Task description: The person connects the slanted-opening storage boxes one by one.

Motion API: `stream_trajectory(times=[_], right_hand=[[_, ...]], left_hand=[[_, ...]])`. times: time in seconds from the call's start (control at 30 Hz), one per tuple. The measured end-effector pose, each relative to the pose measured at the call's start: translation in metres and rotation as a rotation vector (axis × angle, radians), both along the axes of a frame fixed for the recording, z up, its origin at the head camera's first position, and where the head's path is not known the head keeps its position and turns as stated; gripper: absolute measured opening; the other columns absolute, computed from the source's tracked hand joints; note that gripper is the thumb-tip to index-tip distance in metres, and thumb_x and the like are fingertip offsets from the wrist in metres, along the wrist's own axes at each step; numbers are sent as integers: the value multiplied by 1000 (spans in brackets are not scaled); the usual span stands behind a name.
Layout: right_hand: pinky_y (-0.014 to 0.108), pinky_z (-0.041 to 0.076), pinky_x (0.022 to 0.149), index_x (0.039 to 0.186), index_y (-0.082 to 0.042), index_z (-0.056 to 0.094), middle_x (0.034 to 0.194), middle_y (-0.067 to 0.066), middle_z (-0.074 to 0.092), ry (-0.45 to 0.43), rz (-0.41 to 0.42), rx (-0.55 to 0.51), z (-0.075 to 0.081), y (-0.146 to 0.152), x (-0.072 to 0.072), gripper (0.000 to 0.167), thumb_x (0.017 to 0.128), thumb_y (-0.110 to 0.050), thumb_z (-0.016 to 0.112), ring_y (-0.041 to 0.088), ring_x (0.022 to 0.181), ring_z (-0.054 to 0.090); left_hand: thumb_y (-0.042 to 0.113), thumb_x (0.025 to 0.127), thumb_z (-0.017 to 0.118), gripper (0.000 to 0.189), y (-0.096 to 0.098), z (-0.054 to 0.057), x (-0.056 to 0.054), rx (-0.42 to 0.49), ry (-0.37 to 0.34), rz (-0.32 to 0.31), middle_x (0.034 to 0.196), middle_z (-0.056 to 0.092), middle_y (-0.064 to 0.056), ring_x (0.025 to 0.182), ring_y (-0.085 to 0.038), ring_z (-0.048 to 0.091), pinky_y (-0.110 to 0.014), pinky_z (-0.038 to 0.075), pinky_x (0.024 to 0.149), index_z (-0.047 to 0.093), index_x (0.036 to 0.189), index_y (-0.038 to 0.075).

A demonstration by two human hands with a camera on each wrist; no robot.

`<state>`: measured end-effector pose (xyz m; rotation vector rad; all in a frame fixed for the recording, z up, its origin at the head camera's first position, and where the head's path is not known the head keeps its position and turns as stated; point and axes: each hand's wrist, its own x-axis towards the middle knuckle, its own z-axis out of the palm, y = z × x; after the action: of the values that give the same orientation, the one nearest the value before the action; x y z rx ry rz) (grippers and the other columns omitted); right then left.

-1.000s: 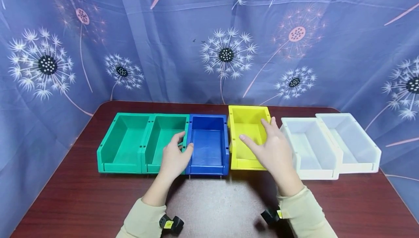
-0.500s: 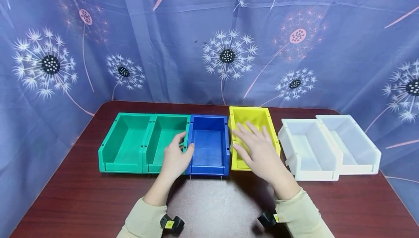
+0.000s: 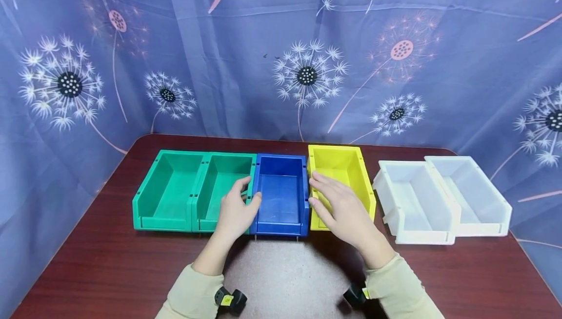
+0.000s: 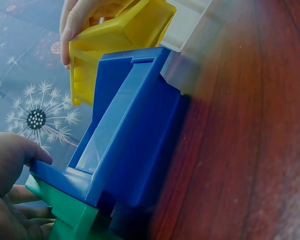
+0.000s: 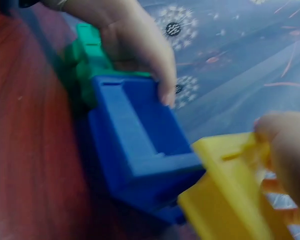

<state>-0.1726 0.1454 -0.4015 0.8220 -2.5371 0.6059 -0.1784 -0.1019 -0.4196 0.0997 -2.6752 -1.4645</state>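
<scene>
In the head view, a row of open-front plastic storage bins stands on the table. My left hand (image 3: pixel 233 209) pinches the adjoining side walls of the right green bin (image 3: pixel 224 177) and the blue bin (image 3: pixel 281 197), thumb on the blue side and fingers on the green side, as the left wrist view shows. Just right of the blue bin is the yellow bin (image 3: pixel 335 158). My right hand (image 3: pixel 344 211) lies over it and grips its left side wall, thumb at the rim (image 5: pixel 225 145). Part of the yellow bin's interior is hidden under that hand.
Another green bin (image 3: pixel 171 187) adjoins the row's left end. Right of the yellow bin, past a gap, stand two white bins (image 3: pixel 414 202), the right one (image 3: pixel 470 192) set slightly farther back. A blue dandelion-print curtain (image 3: pixel 246 65) hangs behind the dark red table (image 3: pixel 88 265).
My right hand has moved left across the yellow bin, from its right side to its left wall, and its spread fingers have come together. The left hand keeps its place.
</scene>
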Motion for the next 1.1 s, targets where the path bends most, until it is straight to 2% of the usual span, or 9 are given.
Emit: stream_trajectory(times=[0.2,0.33,0.6,1.1], right_hand=[[47,43,102,123,-2,61,134,10,57,103,-28,-50,-13,-4,-1,42,86,-22,61,27,122,55],[46,44,101,122,-2,62,132,11,59,140,-31,-80,-18,-6,-2,42,85,-22,61,27,121,55],[42,46,99,119,-3,64,127,10,62,110,-66,-64,-30,-11,-3,40,85,-23,61,25,117,57],[40,50,94,115,-5,67,124,8,65,128,-96,-81,-34,-13,-2,39,83,-25,62,23,111,61]], left_hand=[[26,90,60,53,0,-1,0,-5,1,1,137,52,-15,114,-35,60,-49,50,92,46,137,8],[26,89,60,53,0,0,0,0,7,-2,137,52,-15,114,-35,60,-49,50,92,46,137,8],[26,90,60,52,-2,-1,0,1,9,-7,138,52,-13,116,-34,59,-49,49,93,46,137,8],[26,89,61,52,-2,-1,-1,4,13,-9,137,53,-13,115,-33,59,-48,50,93,48,136,8]])
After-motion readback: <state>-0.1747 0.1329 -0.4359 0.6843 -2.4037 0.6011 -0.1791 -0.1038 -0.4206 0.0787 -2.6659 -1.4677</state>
